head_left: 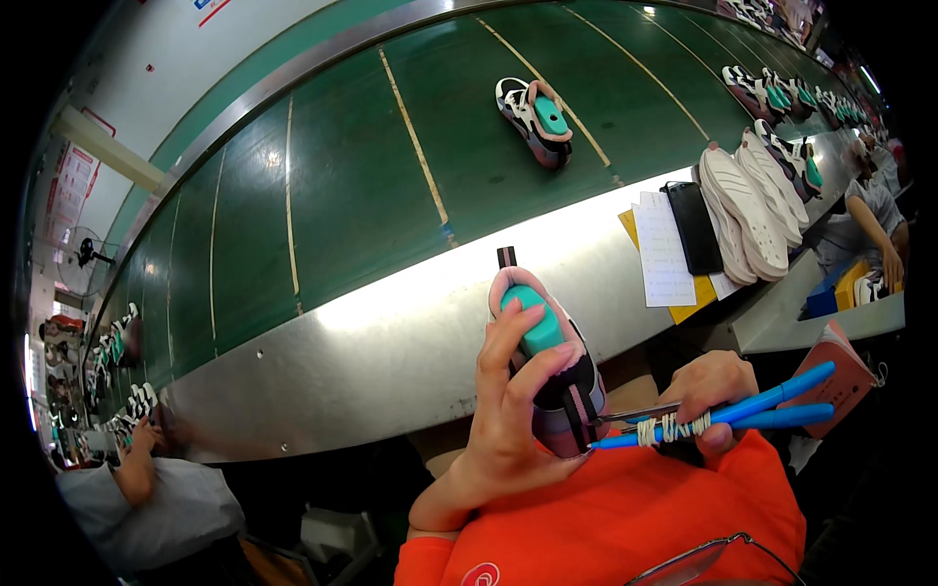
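Note:
My left hand (508,415) is closed round a black, pink and purplish shoe upper (559,435), which stands over my lap at the belt's near edge. Inside the upper sits a teal shoe last (525,297); two of my fingertips press on it. My right hand (716,383) grips two blue pens (767,402) bound together with pale rubber bands, along with a thin metal piece. One pen's tip meets the lower heel of the upper, near a striped pull strap (578,402). The palm side of my right hand is partly hidden by the pens.
A green conveyor belt (352,166) carries another shoe (535,122). On its metal edge (410,342) lie a phone (692,227), a written sheet (664,256) and white soles (738,215). More shoes line the far right. Co-workers sit at left (166,508) and right (870,230).

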Demonstrator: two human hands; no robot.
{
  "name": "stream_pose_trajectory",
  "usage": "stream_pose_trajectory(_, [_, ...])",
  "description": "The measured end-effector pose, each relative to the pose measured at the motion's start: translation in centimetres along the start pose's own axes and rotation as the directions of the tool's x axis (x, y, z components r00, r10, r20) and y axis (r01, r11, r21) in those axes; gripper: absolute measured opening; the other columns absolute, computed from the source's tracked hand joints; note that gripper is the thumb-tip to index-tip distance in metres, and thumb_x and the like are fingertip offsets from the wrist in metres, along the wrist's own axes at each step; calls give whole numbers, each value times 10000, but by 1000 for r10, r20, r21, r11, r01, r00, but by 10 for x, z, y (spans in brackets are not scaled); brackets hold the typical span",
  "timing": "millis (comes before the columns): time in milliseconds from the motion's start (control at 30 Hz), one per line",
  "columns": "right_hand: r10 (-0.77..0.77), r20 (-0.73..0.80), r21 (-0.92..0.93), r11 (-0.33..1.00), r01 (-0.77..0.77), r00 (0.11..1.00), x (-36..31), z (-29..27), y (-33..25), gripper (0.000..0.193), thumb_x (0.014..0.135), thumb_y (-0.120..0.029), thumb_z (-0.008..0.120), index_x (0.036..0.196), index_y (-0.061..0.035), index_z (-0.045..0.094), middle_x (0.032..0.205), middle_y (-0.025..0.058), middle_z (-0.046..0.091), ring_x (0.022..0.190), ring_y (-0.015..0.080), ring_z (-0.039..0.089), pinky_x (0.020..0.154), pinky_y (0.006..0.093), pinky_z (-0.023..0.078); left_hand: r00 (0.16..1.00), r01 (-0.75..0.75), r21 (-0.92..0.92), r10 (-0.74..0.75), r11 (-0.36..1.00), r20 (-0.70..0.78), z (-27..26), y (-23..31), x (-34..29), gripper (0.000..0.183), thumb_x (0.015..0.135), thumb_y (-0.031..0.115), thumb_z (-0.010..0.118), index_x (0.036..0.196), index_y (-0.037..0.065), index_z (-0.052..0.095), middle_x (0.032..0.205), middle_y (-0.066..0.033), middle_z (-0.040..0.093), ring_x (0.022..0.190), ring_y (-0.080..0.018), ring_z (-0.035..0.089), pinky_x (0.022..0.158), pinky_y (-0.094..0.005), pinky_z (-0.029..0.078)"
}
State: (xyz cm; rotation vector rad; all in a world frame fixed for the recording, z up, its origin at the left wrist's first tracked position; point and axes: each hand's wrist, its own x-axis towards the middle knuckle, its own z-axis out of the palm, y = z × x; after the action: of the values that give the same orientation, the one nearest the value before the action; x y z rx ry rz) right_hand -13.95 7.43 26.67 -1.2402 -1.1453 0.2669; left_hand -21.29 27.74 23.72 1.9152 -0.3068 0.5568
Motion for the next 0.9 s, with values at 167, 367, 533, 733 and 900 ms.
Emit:
stream_pose_trajectory(167, [-30,-29,-6,1000,30,999,-1,5,4,260,820,-253,577,876,-8,507,706,179,592,559,221,584,504,269,487,999,26,-46,-27,999,-23,-3,4,-1,756,494,64,782,1149,106,407,1264,-184,313,1181,-388,351,959,-484,311])
stream_pose_trajectory(367, [-36,-49,9,999,36,998,-1,9,6,262,822,-251,576,881,-6,502,702,183,589,560,225,583,499,276,484,999,38,-74,-40,997,-32,-6,4,-3,725,532,57,784,1154,95,414,1257,-190,329,1203,-402,316,983,-508,266])
stream_pose_trajectory(533, [1,-45,20,1000,0,999,1,10,1,279,824,-280,577,864,-12,507,684,177,579,554,231,575,473,272,464,1000,-27,27,28,999,-5,-7,-3,-3,832,426,80,795,1152,109,390,1270,-186,292,1142,-354,416,901,-417,407])
stream_pose_trajectory(733, [53,438,-74,997,-23,897,22,-9,-3,290,805,-311,597,855,-34,528,680,146,567,494,226,534,396,272,396,1000,18,-62,-19,998,-17,-13,3,-2,729,517,29,770,1155,76,421,1262,-192,319,1198,-409,315,964,-479,296])
stream_pose_trajectory(900, [-66,382,-310,930,195,922,26,3,-17,287,792,-305,615,860,-40,527,706,92,586,486,165,534,360,250,371,1000,-14,-41,13,999,-27,-15,2,2,725,509,10,748,1153,72,421,1259,-193,319,1185,-413,328,957,-478,302])
